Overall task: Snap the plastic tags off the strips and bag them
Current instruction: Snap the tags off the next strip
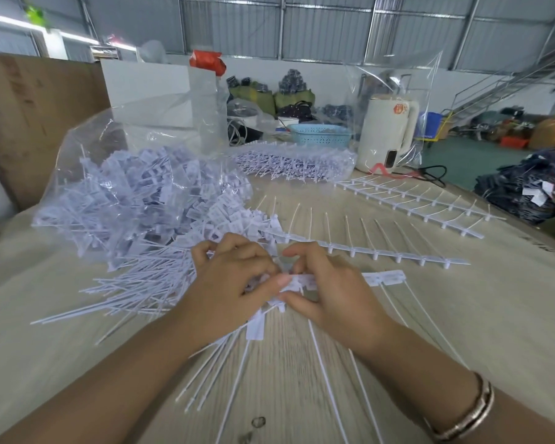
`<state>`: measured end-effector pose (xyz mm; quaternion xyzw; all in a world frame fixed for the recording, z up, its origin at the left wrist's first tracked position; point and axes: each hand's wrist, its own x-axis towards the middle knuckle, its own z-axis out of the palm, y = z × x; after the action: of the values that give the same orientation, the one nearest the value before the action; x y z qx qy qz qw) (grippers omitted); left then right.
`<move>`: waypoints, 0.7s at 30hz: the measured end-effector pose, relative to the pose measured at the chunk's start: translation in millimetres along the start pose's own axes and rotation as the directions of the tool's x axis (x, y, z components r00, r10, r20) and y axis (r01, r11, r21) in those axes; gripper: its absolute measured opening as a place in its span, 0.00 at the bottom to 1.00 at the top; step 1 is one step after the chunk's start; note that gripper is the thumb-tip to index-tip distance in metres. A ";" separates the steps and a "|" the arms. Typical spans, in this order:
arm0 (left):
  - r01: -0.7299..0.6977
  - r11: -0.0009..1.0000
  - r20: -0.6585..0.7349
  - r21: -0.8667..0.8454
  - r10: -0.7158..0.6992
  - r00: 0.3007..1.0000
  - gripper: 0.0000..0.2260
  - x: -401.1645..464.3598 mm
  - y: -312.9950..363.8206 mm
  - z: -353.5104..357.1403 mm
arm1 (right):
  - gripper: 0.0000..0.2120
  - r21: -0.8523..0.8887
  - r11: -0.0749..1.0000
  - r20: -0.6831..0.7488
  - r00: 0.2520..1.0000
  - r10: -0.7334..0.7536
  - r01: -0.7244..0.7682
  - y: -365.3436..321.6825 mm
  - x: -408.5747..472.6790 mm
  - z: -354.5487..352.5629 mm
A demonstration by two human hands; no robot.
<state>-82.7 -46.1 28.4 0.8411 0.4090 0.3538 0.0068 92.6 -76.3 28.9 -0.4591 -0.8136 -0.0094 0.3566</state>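
Note:
Both my hands meet at the table's middle on one white strip of plastic tags (385, 278). My left hand (234, 277) grips a bunch of snapped-off tags, whose thin tails fan out below and to the left. My right hand (326, 288) pinches the strip near its left end; the strip's remaining tags stick out to the right, tails trailing toward me. A heap of loose tags (148, 216) spills from a large clear plastic bag (122, 136) at the left.
Bare runner strips with thin stubs (382, 251) lie just beyond my hands, with two more (430, 203) farther right. A bag of unbroken strips (295, 163), a blue basket (321, 134) and a white kettle (386, 136) stand at the back. The table edge runs along the right.

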 end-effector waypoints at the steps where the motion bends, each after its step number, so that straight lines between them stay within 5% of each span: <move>1: -0.007 1.000 0.017 0.011 0.007 1.000 0.20 -0.2 1.9 1.4 | 0.23 0.001 1.000 0.004 1.000 -0.016 0.016 -1.6 0.0 0.2; 7: -0.002 1.000 -0.013 -0.008 0.002 1.000 0.21 0.7 -5.2 -1.2 | 0.18 0.062 0.998 0.116 0.993 -0.010 0.002 12.7 -1.7 -14.5; 12: -0.039 0.998 -0.018 0.040 0.040 0.999 0.21 -1.2 -10.0 1.7 | 0.10 -0.065 0.997 0.043 0.998 0.039 -0.036 17.3 -1.7 -11.0; 21: -0.107 0.993 -0.036 0.047 0.109 0.993 0.17 0.8 -8.9 2.2 | 0.11 -0.081 0.997 0.102 0.995 -0.010 0.019 14.1 1.3 -8.2</move>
<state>-87.1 -38.9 24.5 0.8549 0.3708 0.3606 -0.0394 107.5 -69.9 31.4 -0.4673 -0.8328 -0.0222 0.2958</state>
